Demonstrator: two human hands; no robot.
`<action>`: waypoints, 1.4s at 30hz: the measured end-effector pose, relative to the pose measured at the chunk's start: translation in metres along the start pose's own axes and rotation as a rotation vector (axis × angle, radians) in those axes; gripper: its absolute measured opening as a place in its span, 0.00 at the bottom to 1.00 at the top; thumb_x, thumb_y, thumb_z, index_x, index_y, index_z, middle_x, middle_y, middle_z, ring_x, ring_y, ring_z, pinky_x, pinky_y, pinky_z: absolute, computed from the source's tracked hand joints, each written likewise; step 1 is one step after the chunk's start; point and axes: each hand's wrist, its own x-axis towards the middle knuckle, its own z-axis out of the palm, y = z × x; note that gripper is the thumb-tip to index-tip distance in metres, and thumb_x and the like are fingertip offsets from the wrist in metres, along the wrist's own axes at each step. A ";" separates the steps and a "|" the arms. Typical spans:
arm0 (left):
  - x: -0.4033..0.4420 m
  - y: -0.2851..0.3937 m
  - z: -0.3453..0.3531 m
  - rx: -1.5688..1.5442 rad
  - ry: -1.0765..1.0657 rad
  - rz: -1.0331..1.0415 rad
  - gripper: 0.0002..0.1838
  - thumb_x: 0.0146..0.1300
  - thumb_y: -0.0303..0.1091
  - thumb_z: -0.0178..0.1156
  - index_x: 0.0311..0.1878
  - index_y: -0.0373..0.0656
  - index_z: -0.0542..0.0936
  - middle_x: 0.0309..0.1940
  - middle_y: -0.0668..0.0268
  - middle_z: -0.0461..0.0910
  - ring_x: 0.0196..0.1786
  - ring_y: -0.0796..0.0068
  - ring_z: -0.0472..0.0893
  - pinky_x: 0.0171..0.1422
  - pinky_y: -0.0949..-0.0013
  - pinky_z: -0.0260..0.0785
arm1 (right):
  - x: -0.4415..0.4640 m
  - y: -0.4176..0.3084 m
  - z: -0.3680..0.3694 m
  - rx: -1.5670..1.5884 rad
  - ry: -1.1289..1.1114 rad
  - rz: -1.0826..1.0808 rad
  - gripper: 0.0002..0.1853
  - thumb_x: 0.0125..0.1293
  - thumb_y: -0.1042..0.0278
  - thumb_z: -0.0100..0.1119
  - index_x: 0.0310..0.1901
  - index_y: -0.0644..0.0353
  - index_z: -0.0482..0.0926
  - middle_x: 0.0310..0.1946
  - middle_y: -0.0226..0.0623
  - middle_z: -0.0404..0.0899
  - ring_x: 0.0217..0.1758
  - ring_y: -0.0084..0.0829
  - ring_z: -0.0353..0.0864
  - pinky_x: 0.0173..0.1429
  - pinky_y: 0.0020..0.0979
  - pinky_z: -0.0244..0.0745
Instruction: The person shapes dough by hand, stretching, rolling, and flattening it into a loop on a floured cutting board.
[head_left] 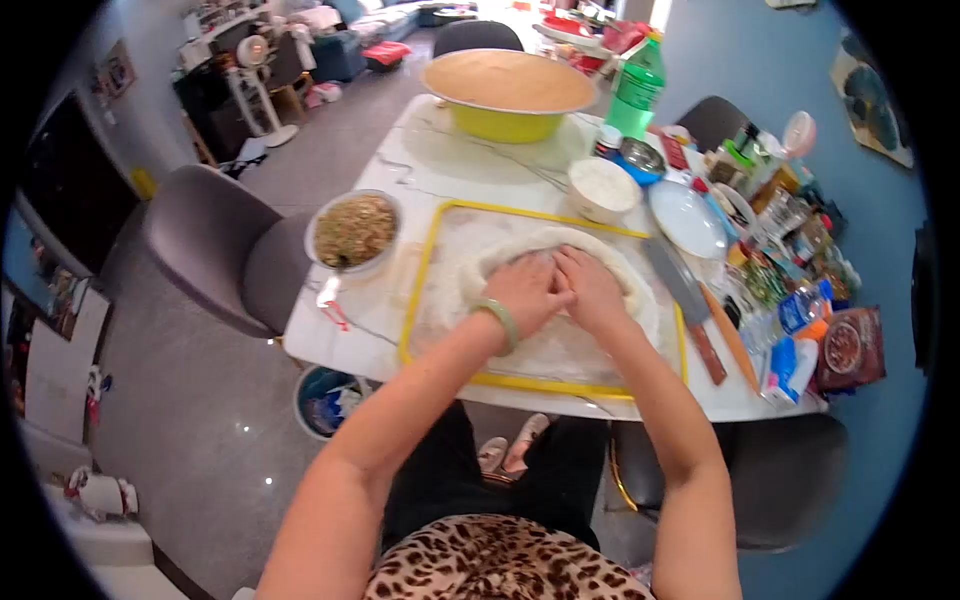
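Observation:
A thick ring of white dough (552, 238) lies on a floured clear mat (500, 380) with a yellow border. My left hand (524, 288) and my right hand (590, 288) are side by side inside the ring, fingers curled down and pressed into the dough. A pale green bangle (506, 325) circles my left wrist. Where the fingertips meet the dough is hidden. To the left of the mat stands a bowl of chopped filling (355, 230) with a spoon handle sticking out. A bowl of white flour (604, 190) is behind the mat's right corner.
Right of the mat lie a large knife (690, 300) and a wooden rolling pin (730, 335). Behind are a wide yellow-green basin (508, 122) and a green bottle (636, 92). Bottles, packets and a white plate (688, 220) crowd the right side. A chair (225, 240) stands left.

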 end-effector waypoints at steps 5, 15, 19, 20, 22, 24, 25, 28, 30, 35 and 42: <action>-0.076 0.000 -0.003 0.198 -0.057 0.250 0.34 0.61 0.51 0.54 0.64 0.37 0.63 0.64 0.52 0.64 0.67 0.59 0.63 0.69 0.51 0.53 | -0.058 -0.043 -0.048 0.016 -0.249 -0.088 0.22 0.61 0.62 0.54 0.57 0.59 0.71 0.60 0.43 0.69 0.62 0.46 0.67 0.62 0.41 0.63; -0.038 0.002 0.002 0.230 -0.012 0.131 0.33 0.63 0.57 0.47 0.63 0.42 0.66 0.63 0.56 0.67 0.68 0.64 0.62 0.71 0.49 0.46 | -0.016 -0.024 -0.015 -0.226 -0.053 -0.022 0.15 0.60 0.63 0.51 0.46 0.57 0.77 0.56 0.39 0.73 0.60 0.41 0.69 0.59 0.41 0.66; -0.062 -0.006 -0.005 0.127 0.036 0.177 0.30 0.60 0.53 0.54 0.62 0.45 0.67 0.60 0.54 0.69 0.65 0.60 0.65 0.67 0.50 0.54 | -0.030 -0.024 -0.019 -0.050 0.025 -0.265 0.13 0.57 0.65 0.53 0.44 0.56 0.77 0.51 0.37 0.75 0.55 0.41 0.73 0.57 0.39 0.68; -0.080 -0.003 -0.016 0.159 -0.017 0.199 0.32 0.59 0.52 0.56 0.63 0.45 0.65 0.61 0.55 0.67 0.65 0.60 0.65 0.67 0.49 0.54 | -0.042 -0.036 -0.037 -0.014 -0.124 -0.201 0.15 0.57 0.64 0.54 0.46 0.55 0.76 0.53 0.38 0.74 0.56 0.41 0.73 0.57 0.40 0.68; -0.113 0.004 -0.042 0.236 -0.082 0.241 0.34 0.57 0.51 0.58 0.64 0.46 0.64 0.62 0.56 0.66 0.65 0.60 0.65 0.67 0.48 0.54 | -0.072 -0.064 -0.064 0.006 -0.198 -0.129 0.17 0.59 0.63 0.55 0.50 0.54 0.75 0.55 0.39 0.73 0.58 0.41 0.72 0.57 0.40 0.68; -0.119 0.005 -0.045 0.274 -0.081 0.277 0.35 0.56 0.51 0.59 0.65 0.47 0.64 0.63 0.56 0.65 0.65 0.59 0.65 0.67 0.47 0.54 | -0.081 -0.066 -0.069 -0.036 -0.122 -0.122 0.18 0.60 0.62 0.55 0.52 0.53 0.74 0.56 0.39 0.73 0.58 0.42 0.72 0.56 0.40 0.68; -0.117 0.003 -0.043 0.290 -0.066 0.266 0.34 0.58 0.51 0.57 0.65 0.47 0.64 0.63 0.56 0.65 0.65 0.59 0.65 0.68 0.47 0.53 | -0.077 -0.064 -0.067 -0.036 -0.126 -0.111 0.18 0.61 0.61 0.54 0.54 0.52 0.74 0.57 0.39 0.72 0.58 0.42 0.72 0.56 0.41 0.68; -0.090 -0.002 -0.026 0.295 -0.043 0.198 0.33 0.60 0.53 0.54 0.65 0.47 0.64 0.64 0.56 0.65 0.66 0.60 0.64 0.69 0.46 0.51 | -0.048 -0.049 -0.036 -0.072 -0.110 -0.069 0.18 0.64 0.59 0.51 0.55 0.51 0.74 0.58 0.40 0.72 0.58 0.43 0.72 0.58 0.41 0.67; -0.060 -0.010 -0.017 0.291 -0.023 0.140 0.32 0.62 0.53 0.52 0.65 0.47 0.65 0.64 0.56 0.65 0.66 0.60 0.64 0.69 0.46 0.50 | -0.015 -0.029 -0.007 -0.079 -0.014 0.029 0.19 0.65 0.57 0.48 0.55 0.51 0.75 0.57 0.40 0.72 0.57 0.44 0.72 0.58 0.42 0.67; -0.084 -0.012 -0.037 0.283 -0.106 0.149 0.29 0.63 0.53 0.51 0.65 0.51 0.65 0.63 0.57 0.65 0.66 0.62 0.64 0.69 0.45 0.48 | -0.044 -0.032 -0.016 0.005 -0.068 -0.079 0.19 0.65 0.56 0.48 0.54 0.52 0.75 0.56 0.41 0.73 0.56 0.46 0.73 0.60 0.41 0.66; -0.116 -0.013 -0.047 0.289 -0.142 0.136 0.32 0.62 0.53 0.53 0.67 0.53 0.63 0.64 0.56 0.63 0.67 0.60 0.63 0.68 0.41 0.49 | -0.065 -0.061 -0.055 -0.034 -0.150 -0.140 0.18 0.61 0.61 0.55 0.53 0.52 0.75 0.55 0.40 0.73 0.56 0.46 0.71 0.54 0.42 0.70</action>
